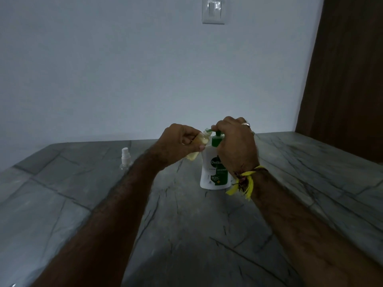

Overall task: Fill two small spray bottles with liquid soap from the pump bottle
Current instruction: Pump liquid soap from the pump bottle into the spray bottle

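A: Nearest to you, what lies in front?

B: Your two bare forearms reach out over the grey veined counter (186, 235). A yellow thread band (246, 181) is tied round your right wrist.

A: And my left hand's grip?

B: Your left hand (178, 143) has its fingers and thumb curled round a small open spray bottle (198, 147). You hold it tilted, off the counter, its bare neck up against the green nozzle. Yellowish liquid shows inside it.

A: My right?

B: Your right hand (236, 141) sits on top of the pump bottle (214, 170), fingers curled over the green pump head (216, 139). A ring (246, 124) shows on one finger. The pump bottle stands upright on the counter, white with a green label, partly hidden behind that wrist.

A: The other small bottle?

B: The second spray bottle (125, 159) stands upright to the left, well apart from your hands, with its white sprayer cap on. Its body is clear; I can't tell how full it is.

A: Beyond that?

B: A pale wall (124, 69) with a white switch plate (213, 11), and a brown wooden panel (348, 79) at the right.
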